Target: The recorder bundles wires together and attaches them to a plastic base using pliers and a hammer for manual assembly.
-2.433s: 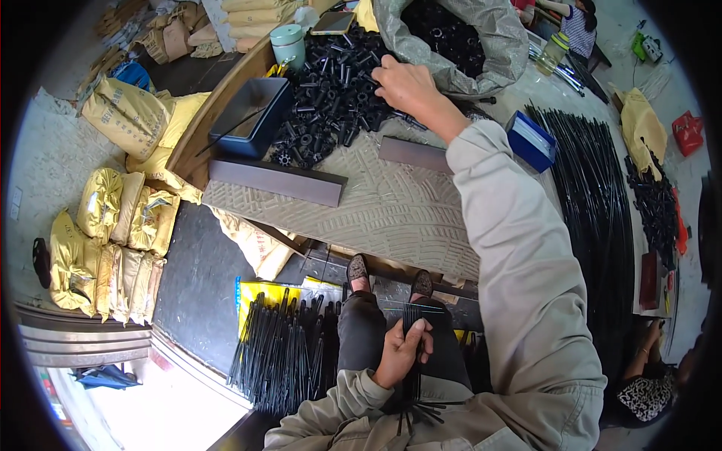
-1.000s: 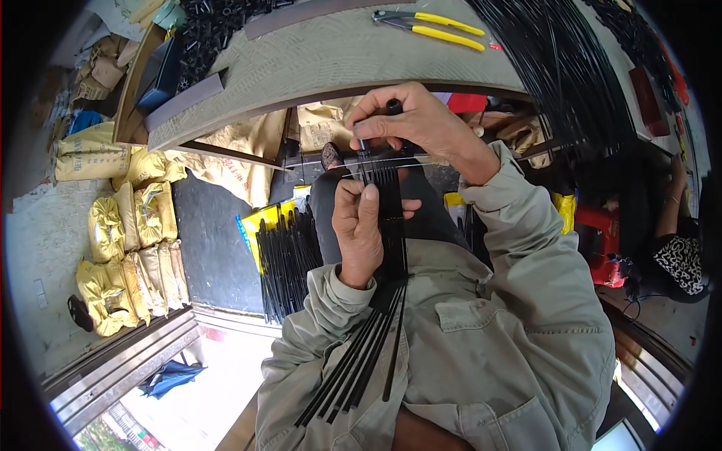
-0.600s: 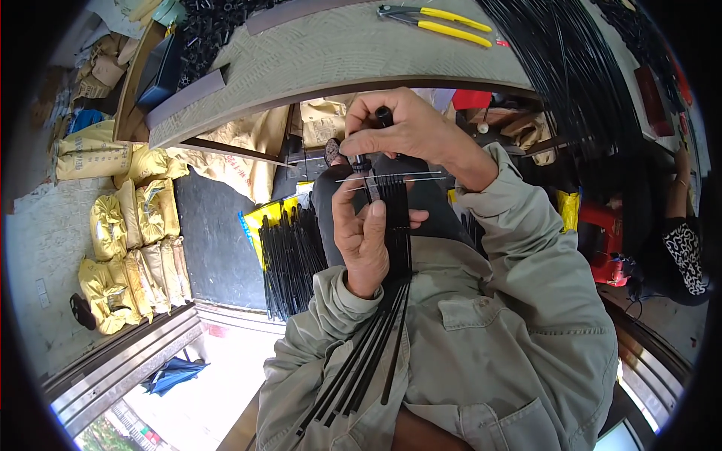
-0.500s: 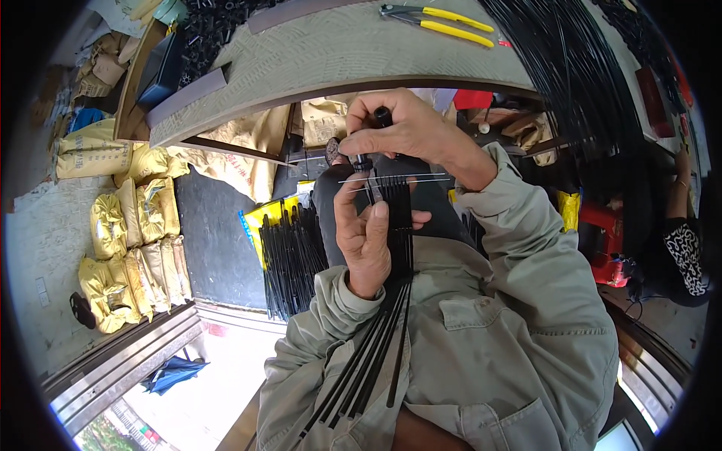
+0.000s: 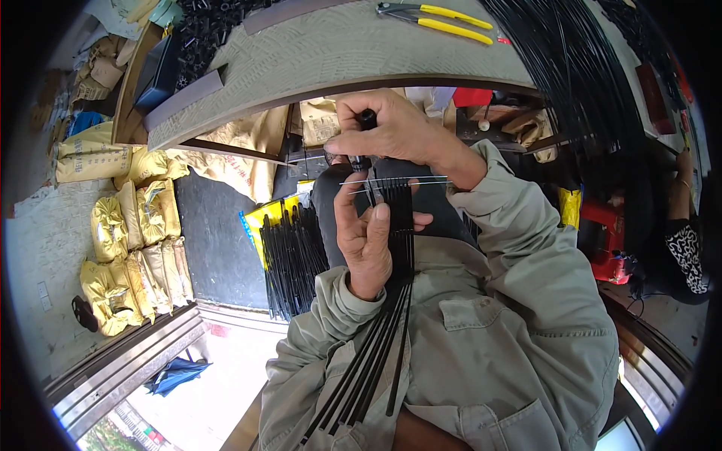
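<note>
My left hand (image 5: 366, 252) is closed around a bunch of thin black rods (image 5: 385, 323), its thumb pressed along them. The rods run down across my lap and fan out over my jacket. Two thin metal wires (image 5: 421, 180) lie crosswise at their upper end. Above them my right hand (image 5: 398, 135) is closed on a black cylindrical piece (image 5: 366, 118), gripped between thumb and fingers. Its lower end reaches down to the rod ends at my left fingertips; my fingers partly hide it, and its exact kind is unclear.
Ahead is a bench (image 5: 323, 49) with yellow-handled cutting pliers (image 5: 451, 26) and a bundle of long black rods (image 5: 575, 68). More black rods (image 5: 293, 255) stand to my left, past which are stacked yellow sacks (image 5: 139, 255). Another person's arm (image 5: 682, 180) shows at far right.
My right hand has shifted slightly left with the black piece, whose upper end has also moved left. The left hand and its rods stay nearly in place.
</note>
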`<state>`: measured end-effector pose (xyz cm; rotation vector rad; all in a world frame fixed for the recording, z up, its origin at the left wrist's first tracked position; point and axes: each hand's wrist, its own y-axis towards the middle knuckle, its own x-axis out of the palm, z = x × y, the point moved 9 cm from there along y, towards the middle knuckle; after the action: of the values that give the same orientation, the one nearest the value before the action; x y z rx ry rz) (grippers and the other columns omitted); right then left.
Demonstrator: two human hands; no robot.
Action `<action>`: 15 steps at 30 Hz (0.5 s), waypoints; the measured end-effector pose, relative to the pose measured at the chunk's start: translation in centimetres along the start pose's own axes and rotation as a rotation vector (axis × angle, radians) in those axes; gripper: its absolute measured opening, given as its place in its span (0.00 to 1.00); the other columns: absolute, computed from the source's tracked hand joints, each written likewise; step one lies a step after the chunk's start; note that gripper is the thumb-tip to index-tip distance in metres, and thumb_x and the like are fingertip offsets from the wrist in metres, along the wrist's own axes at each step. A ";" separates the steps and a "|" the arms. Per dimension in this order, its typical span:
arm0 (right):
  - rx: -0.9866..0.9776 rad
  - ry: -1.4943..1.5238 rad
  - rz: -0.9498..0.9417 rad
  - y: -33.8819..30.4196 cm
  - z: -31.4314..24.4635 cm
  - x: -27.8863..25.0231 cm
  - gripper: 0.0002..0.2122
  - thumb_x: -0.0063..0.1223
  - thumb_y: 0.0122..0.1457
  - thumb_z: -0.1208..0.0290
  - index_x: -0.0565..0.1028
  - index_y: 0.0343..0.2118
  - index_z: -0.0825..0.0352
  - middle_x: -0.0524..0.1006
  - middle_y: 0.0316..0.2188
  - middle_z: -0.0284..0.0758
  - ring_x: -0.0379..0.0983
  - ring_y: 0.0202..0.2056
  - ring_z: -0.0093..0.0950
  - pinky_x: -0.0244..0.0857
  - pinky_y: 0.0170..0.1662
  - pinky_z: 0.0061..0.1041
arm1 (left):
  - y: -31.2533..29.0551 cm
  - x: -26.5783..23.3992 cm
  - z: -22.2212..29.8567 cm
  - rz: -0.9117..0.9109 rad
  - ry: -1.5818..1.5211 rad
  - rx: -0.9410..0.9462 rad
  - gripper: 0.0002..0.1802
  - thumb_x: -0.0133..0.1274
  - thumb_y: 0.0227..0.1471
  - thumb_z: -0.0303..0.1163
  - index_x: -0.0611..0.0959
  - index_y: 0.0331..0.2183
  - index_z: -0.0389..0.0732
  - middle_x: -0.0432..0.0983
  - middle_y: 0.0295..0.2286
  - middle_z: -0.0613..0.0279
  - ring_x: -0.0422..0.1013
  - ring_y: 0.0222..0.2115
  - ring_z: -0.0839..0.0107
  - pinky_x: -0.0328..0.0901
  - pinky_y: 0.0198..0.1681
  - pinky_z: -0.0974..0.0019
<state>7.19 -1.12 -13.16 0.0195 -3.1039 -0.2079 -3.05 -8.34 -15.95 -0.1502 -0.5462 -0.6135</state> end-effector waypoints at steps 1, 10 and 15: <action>0.002 -0.014 -0.005 0.0 0.0 0.0 0.15 0.59 0.47 0.69 0.63 0.15 0.63 0.65 0.13 0.23 0.72 0.23 0.16 0.54 0.19 0.13 | 0.0 0.0 -0.1 0.003 -0.001 -0.003 0.24 0.37 0.57 0.28 0.50 0.53 0.40 0.69 0.40 0.39 0.75 0.29 0.61 0.70 0.33 0.67; -0.024 -0.153 0.005 0.3 -0.3 0.0 0.18 0.59 0.47 0.69 0.60 0.13 0.63 0.65 0.12 0.24 0.74 0.25 0.17 0.55 0.20 0.14 | 0.1 0.0 -0.2 0.012 -0.029 -0.014 0.24 0.36 0.57 0.27 0.50 0.53 0.40 0.69 0.40 0.38 0.74 0.29 0.62 0.70 0.33 0.67; -0.113 -0.201 0.016 0.3 -0.9 0.5 0.19 0.59 0.47 0.69 0.57 0.12 0.64 0.62 0.11 0.24 0.68 0.21 0.13 0.52 0.19 0.14 | 0.0 -0.7 -0.4 0.042 -0.048 0.000 0.22 0.37 0.57 0.27 0.52 0.51 0.40 0.69 0.39 0.38 0.74 0.28 0.62 0.70 0.32 0.68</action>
<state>6.66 -0.91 -12.24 -0.0309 -3.2841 -0.4081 -3.33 -8.14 -16.67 -0.1765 -0.5884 -0.5701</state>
